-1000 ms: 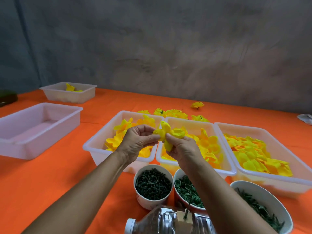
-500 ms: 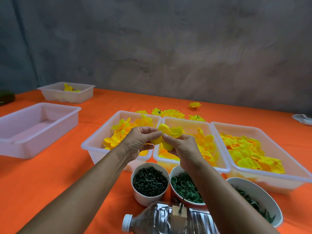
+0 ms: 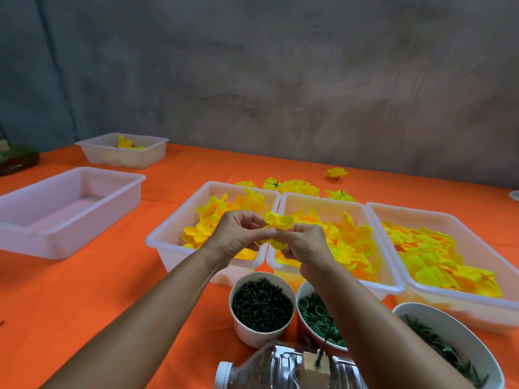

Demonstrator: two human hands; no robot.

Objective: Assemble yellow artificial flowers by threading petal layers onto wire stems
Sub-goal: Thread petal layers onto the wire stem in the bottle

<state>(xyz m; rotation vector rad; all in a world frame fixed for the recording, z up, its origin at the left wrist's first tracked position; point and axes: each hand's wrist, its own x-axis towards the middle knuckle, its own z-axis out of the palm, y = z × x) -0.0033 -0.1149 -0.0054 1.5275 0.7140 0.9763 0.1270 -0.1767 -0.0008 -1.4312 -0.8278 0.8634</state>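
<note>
My left hand [image 3: 238,237] and my right hand [image 3: 304,244] meet in mid-air above the trays, fingertips together, both pinching a small yellow petal layer [image 3: 278,221]. No wire stem shows between the fingers. Below them stand three white trays of yellow petals: the left tray [image 3: 165,240], the middle tray [image 3: 373,265] and the right tray [image 3: 460,297]. Several finished yellow flowers [image 3: 295,186] lie on the orange cloth behind the trays.
A cup of dark green pegs [image 3: 261,307], a cup of green rings [image 3: 317,315] and a bowl of green leaves [image 3: 449,346] stand close to me. A plastic bottle [image 3: 283,366] lies at the bottom edge. An empty tray [image 3: 67,209] and a smaller tray [image 3: 123,150] sit left.
My hands have closed together on the petal layer, now fingertip to fingertip. The petal piece looks more bunched up between them. The hands stay in about the same place.
</note>
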